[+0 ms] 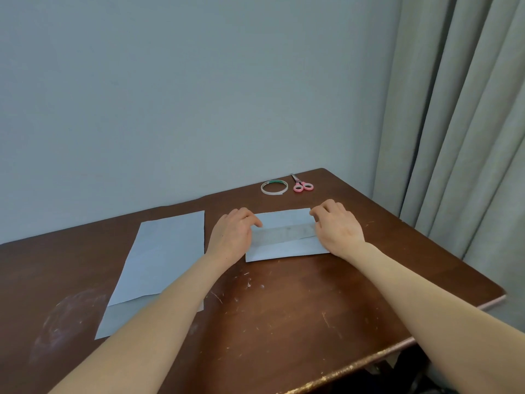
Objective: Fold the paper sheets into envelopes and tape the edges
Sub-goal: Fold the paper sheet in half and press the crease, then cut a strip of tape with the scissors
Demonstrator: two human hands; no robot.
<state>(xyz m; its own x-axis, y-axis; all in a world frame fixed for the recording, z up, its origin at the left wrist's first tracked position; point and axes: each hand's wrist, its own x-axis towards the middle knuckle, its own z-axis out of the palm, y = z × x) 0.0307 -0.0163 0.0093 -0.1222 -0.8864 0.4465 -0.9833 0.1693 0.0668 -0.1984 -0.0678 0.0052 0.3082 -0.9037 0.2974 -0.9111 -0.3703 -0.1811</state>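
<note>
While left hand [237, 231] and right hand [338, 227] pinch the folded sheet [284, 240],
it seems light, flimsy, slippery; hold its ends.

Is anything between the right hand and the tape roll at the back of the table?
Nothing visible. Only bare table lies between the right hand, resting on the folded sheet, and the tape roll. The scissors lie right of the roll, apart from it, off that path.

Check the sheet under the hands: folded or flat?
Folded: the sheet has a flap doubled over across its middle.
</note>
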